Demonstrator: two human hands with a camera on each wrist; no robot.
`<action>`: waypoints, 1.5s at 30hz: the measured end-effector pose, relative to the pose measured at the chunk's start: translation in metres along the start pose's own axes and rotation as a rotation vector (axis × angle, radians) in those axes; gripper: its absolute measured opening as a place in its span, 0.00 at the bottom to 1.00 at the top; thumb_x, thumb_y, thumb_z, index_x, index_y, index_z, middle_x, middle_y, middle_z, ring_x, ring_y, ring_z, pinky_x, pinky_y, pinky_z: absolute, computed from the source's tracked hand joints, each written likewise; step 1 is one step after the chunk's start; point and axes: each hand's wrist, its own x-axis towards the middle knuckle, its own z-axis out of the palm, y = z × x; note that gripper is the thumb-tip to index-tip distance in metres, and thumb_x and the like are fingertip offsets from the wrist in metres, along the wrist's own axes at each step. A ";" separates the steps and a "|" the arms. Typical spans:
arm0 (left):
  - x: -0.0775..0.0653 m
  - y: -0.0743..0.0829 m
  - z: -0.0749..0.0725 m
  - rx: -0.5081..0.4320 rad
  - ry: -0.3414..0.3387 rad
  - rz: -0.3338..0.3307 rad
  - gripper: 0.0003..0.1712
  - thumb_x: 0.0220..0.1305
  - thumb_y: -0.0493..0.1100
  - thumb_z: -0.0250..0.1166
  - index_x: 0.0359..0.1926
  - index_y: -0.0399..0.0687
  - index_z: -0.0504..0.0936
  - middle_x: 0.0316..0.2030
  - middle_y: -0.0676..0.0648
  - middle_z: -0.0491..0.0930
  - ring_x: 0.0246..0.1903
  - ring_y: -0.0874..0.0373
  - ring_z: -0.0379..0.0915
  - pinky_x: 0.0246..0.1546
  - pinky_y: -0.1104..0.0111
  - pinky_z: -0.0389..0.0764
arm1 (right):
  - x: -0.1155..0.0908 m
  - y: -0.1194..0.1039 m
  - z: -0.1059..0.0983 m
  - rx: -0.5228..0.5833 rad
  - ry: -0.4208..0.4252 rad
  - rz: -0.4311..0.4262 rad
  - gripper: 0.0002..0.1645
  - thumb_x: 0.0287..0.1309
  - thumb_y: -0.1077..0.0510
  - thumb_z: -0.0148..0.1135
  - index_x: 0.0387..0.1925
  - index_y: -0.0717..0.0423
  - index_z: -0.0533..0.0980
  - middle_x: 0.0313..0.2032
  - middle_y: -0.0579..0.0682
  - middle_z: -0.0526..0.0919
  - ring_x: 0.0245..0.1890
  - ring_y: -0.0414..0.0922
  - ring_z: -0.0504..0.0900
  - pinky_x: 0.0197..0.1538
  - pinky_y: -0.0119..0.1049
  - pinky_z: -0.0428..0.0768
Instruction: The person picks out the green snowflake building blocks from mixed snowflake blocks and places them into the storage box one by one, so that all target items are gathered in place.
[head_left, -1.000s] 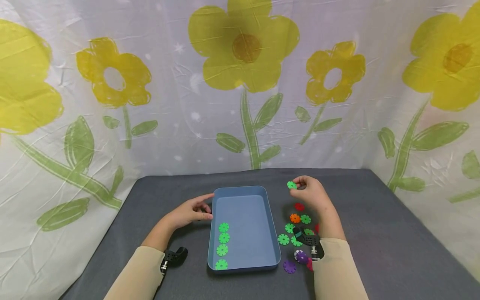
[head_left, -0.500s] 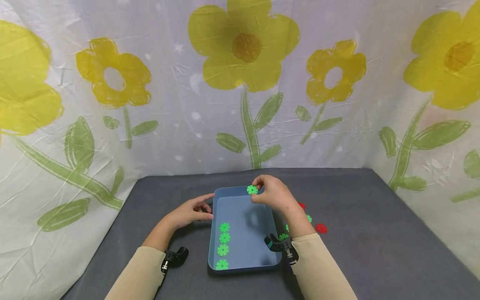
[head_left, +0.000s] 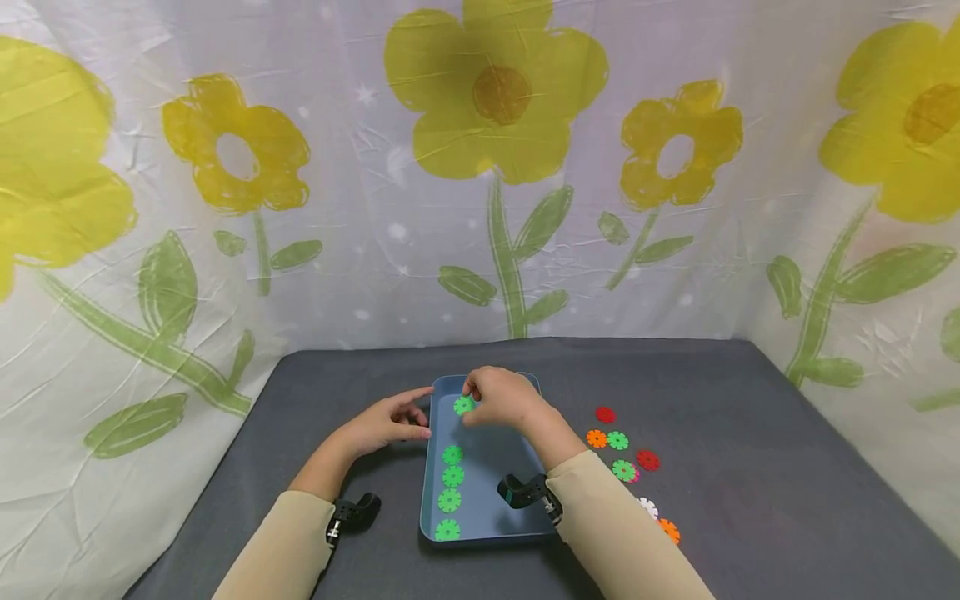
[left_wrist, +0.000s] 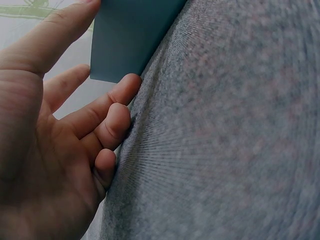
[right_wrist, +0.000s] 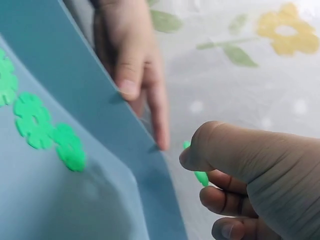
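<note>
Pinched between the thumb and fingers of my right hand (head_left: 506, 402) is a green notched plastic disc (head_left: 462, 406), held above the far left part of the blue tray (head_left: 483, 508). In the right wrist view the disc (right_wrist: 201, 177) shows partly behind the thumb. Several similar green discs (head_left: 453, 476) lie in a column along the tray's left wall. My left hand (head_left: 384, 427) is at the outside of that wall, thumb and index fingertips touching its edge. The left wrist view shows its other fingers loosely bent beside the tray wall (left_wrist: 125, 45).
Right of the tray, loose discs lie on the dark grey cloth: a red disc (head_left: 648, 460), an orange disc (head_left: 596, 438), a green disc (head_left: 618, 440) and others, some hidden by the right sleeve (head_left: 615, 525). A flower-print curtain (head_left: 360, 250) hangs behind the table.
My right hand has carried the green disc leftward from over the loose discs, across the tray's far end, and lower near its left wall. The left hand stays at the tray's side.
</note>
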 end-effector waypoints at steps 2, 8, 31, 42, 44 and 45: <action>0.000 -0.001 0.000 -0.003 -0.005 0.006 0.47 0.68 0.45 0.72 0.80 0.45 0.58 0.44 0.43 0.80 0.36 0.50 0.74 0.39 0.59 0.75 | 0.005 -0.004 0.005 -0.031 -0.031 -0.015 0.18 0.55 0.52 0.75 0.47 0.51 0.82 0.38 0.44 0.80 0.32 0.42 0.75 0.38 0.39 0.76; 0.001 -0.003 0.001 -0.012 -0.015 0.017 0.46 0.67 0.46 0.72 0.80 0.47 0.59 0.45 0.43 0.80 0.36 0.51 0.74 0.39 0.60 0.75 | 0.020 -0.009 0.024 -0.156 -0.130 -0.024 0.22 0.55 0.49 0.77 0.50 0.50 0.84 0.38 0.40 0.83 0.32 0.38 0.77 0.39 0.39 0.78; -0.001 0.000 0.004 0.001 -0.018 0.023 0.47 0.68 0.45 0.72 0.80 0.47 0.58 0.45 0.43 0.80 0.36 0.50 0.74 0.40 0.58 0.74 | 0.001 0.008 0.029 0.078 -0.174 -0.058 0.16 0.71 0.62 0.59 0.57 0.60 0.82 0.37 0.49 0.81 0.29 0.42 0.74 0.37 0.39 0.75; 0.000 0.001 -0.001 0.004 -0.001 0.015 0.47 0.67 0.46 0.72 0.80 0.46 0.58 0.45 0.43 0.80 0.37 0.49 0.73 0.40 0.56 0.74 | -0.050 0.018 0.003 0.193 0.055 -0.065 0.11 0.73 0.57 0.60 0.51 0.50 0.83 0.40 0.44 0.77 0.33 0.44 0.74 0.40 0.42 0.75; 0.001 0.000 -0.001 -0.001 -0.003 0.019 0.47 0.67 0.45 0.73 0.80 0.46 0.58 0.45 0.42 0.80 0.36 0.49 0.72 0.40 0.57 0.73 | -0.060 0.023 0.001 0.191 0.078 -0.063 0.10 0.73 0.57 0.60 0.50 0.49 0.83 0.40 0.43 0.77 0.32 0.43 0.73 0.38 0.41 0.75; 0.001 0.000 0.000 -0.003 -0.005 0.021 0.47 0.67 0.45 0.73 0.80 0.45 0.58 0.45 0.42 0.80 0.36 0.49 0.72 0.40 0.57 0.73 | -0.064 0.025 -0.001 0.187 0.088 -0.065 0.10 0.73 0.57 0.61 0.50 0.48 0.83 0.40 0.42 0.77 0.31 0.43 0.73 0.38 0.41 0.75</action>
